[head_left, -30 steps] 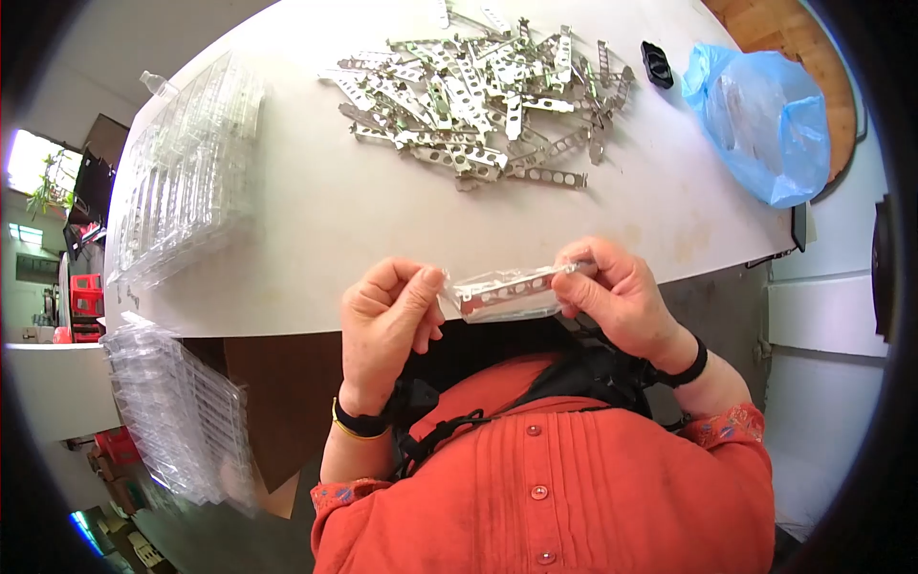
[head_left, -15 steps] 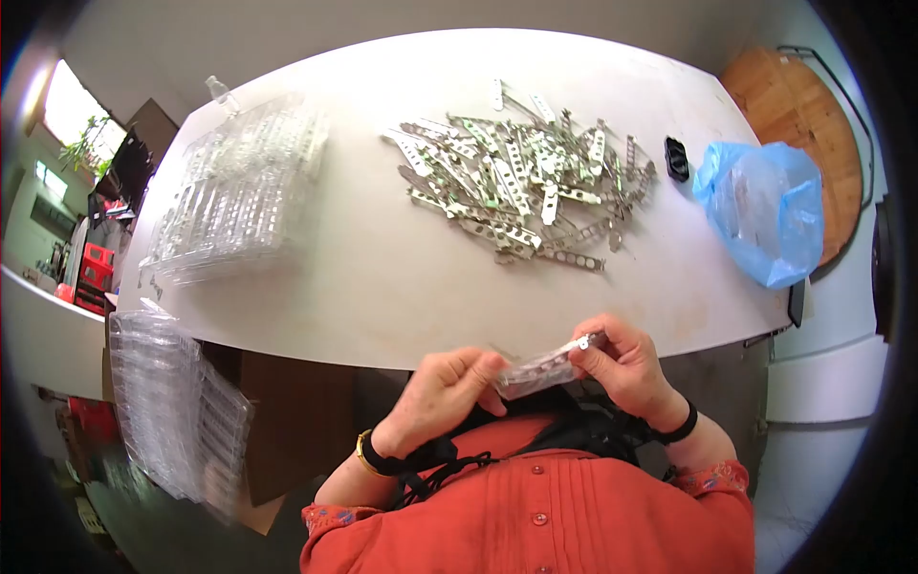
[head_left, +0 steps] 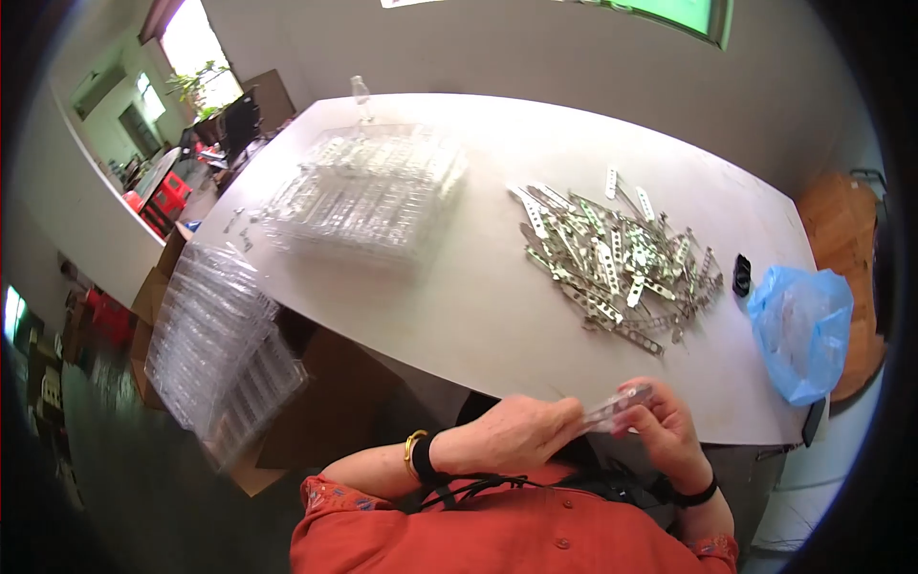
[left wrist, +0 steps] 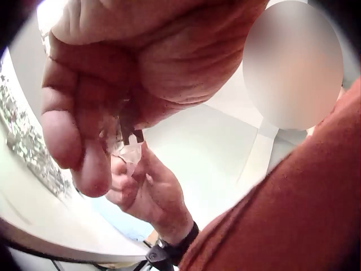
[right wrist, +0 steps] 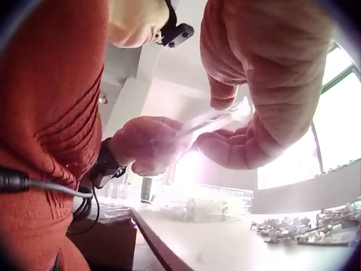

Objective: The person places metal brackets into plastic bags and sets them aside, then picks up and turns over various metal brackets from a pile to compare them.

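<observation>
In front of the body, over the table's near edge, both hands hold a perforated metal bracket point(head_left: 602, 412) in clear plastic wrapping. My left hand point(head_left: 512, 432), its back to the head camera, pinches the left end between thumb and fingers. The other end is gripped by my right hand point(head_left: 672, 435), thumb on the near side. In the left wrist view, the bracket's dark notched end point(left wrist: 132, 130) and crumpled clear film point(left wrist: 131, 152) show between the two hands. The film point(right wrist: 207, 120) looks bright and blurred in the right wrist view.
A heap of similar metal brackets point(head_left: 622, 263) lies on the white table point(head_left: 459, 325). Clear plastic trays point(head_left: 368, 191) are stacked at the far left, with more trays point(head_left: 215, 335) below the left edge. At right are a blue plastic bag point(head_left: 801, 335) and a small black object point(head_left: 742, 275).
The head view has swung left and up, so the table's contents sit farther right and lower. The left hand has turned its back upward and covers more of the wrapped bracket, now tilted.
</observation>
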`<state>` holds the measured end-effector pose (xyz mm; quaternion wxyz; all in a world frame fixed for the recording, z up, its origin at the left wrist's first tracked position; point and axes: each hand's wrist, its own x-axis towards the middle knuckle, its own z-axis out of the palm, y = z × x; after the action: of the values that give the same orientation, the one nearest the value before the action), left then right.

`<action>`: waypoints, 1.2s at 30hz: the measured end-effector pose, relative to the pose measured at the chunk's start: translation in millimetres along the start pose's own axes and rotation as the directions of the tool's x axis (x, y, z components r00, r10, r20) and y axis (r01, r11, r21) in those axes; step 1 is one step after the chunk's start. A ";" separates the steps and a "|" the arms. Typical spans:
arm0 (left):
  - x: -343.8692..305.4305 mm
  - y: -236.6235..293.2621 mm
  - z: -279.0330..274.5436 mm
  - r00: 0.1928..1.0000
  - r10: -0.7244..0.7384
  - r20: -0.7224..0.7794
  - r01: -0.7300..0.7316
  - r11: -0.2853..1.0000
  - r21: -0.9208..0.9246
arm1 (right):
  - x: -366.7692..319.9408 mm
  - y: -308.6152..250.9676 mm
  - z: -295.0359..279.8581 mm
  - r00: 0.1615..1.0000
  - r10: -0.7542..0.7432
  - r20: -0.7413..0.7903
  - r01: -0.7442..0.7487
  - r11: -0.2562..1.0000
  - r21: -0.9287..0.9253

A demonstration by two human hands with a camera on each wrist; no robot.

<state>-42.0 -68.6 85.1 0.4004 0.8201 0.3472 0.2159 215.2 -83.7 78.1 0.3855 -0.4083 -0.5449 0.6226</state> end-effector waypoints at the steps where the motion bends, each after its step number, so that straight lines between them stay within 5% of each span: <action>1: -0.4 2.7 -11.5 0.997 0.007 -0.081 -0.005 1.000 0.019 | -0.8 -5.5 -1.3 0.998 -0.026 -0.053 0.027 0.999 0.021; 4: -2.3 -11.1 -56.1 0.944 0.013 -0.331 -0.043 0.995 -0.085 | -2.9 -24.6 -14.1 0.989 -0.084 -0.125 0.081 0.996 -0.034; 6: -9.0 -10.4 -102.5 0.866 -0.190 -0.462 0.056 0.956 -0.287 | -10.1 -23.2 -39.1 0.976 0.001 -0.218 -0.027 0.993 -0.115; 9: -31.1 -36.6 -175.0 0.651 -0.231 -0.723 0.083 0.968 -0.235 | -25.2 -15.8 -73.5 0.953 0.122 -0.276 -0.187 0.957 -0.220; 14: -93.6 -65.8 -271.5 0.168 -0.175 -0.970 0.254 0.959 -0.129 | -52.9 30.0 -136.7 0.853 0.252 -0.457 -0.369 0.911 -0.185; 17: -121.7 -85.5 -307.3 0.041 -0.104 -0.994 0.363 0.928 -0.082 | -66.4 67.1 -168.3 0.776 0.296 -0.556 -0.433 0.892 -0.129; 23: -118.6 -149.3 -339.4 0.122 0.059 -0.991 0.617 0.777 0.122 | -69.7 89.7 -176.3 0.703 0.288 -0.650 -0.424 0.904 -0.059; 25: -104.7 -155.1 -337.6 0.153 0.045 -0.987 0.710 0.690 0.141 | -72.7 101.3 -186.6 0.693 0.189 -0.695 -0.435 0.879 -0.195; 28: -91.3 -171.9 -340.1 0.206 -0.010 -0.978 0.769 0.619 0.156 | -75.5 111.3 -195.6 0.663 0.212 -0.718 -0.419 0.900 -0.121; 32: -77.7 -201.3 -337.7 0.293 0.101 -0.951 0.797 0.524 0.301 | -77.4 112.5 -194.1 0.614 0.202 -0.763 -0.431 0.896 -0.110; 34: -69.0 -208.3 -336.2 0.269 0.063 -0.961 0.816 0.515 0.262 | -80.7 115.4 -196.3 0.608 0.189 -0.771 -0.403 0.910 -0.094; 36: -66.1 -223.9 -337.4 0.335 -0.009 -0.942 0.811 0.512 0.284 | -83.8 118.9 -199.4 0.596 0.182 -0.782 -0.415 0.904 -0.105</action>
<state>-388.1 151.4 97.2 -0.1554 0.5365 0.7699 0.3086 427.1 -101.6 -47.0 0.4047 -0.7657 -0.3379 0.3684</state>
